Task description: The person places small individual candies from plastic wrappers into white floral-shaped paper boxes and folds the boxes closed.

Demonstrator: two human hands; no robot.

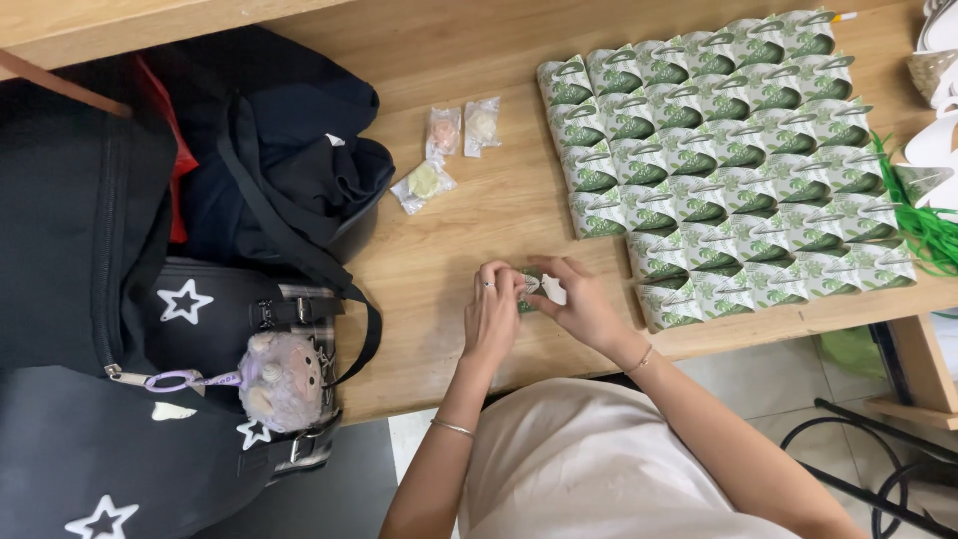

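Note:
A small green-and-white paper box (535, 286) is pinched between both my hands just above the wooden table (449, 250). My left hand (493, 311) grips its left side, with a ring on one finger. My right hand (579, 299) holds its right side and white flap. The box is mostly hidden by my fingers. To the right lie several rows of finished green-and-white boxes (728, 150), packed tightly side by side.
Three small wrapped sweets (449, 150) lie behind my hands. Dark bags (230, 180) with white stars and a plush keychain (281, 379) crowd the table's left side. Green shredded paper (923, 220) and white items sit at the right edge. Cables lie on the floor.

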